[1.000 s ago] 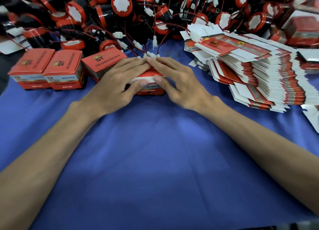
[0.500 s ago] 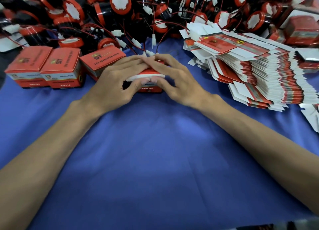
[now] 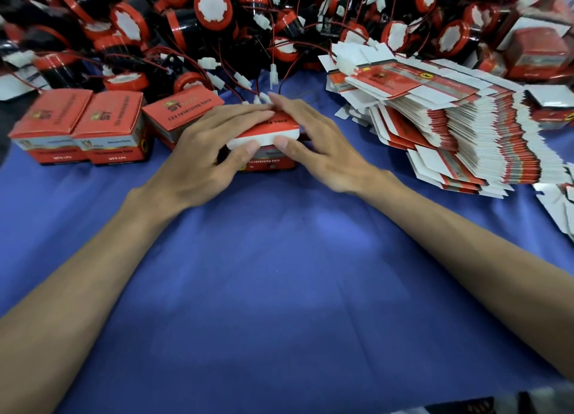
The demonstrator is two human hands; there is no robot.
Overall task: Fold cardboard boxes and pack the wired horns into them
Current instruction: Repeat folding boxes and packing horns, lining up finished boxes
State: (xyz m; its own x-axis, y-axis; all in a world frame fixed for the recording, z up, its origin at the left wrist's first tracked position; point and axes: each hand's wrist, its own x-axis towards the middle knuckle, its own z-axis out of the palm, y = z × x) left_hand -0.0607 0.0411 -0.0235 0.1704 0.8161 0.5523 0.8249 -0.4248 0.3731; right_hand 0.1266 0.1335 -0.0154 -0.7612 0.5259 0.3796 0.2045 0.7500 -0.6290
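The box sits on the blue tabletop, toward the far edge and about midway between the left and right edges. Its long axis runs left to right, and its white tuck flap faces the near edge. The left hand and right hand lie with straight fingers flat on the red lid, and both thumbs press the flap; neither hand curls round the box. 3 closed boxes stand in a row toward the left edge. A stack of flat boxes leans toward the right edge. Wired horns are heaped along the far edge.
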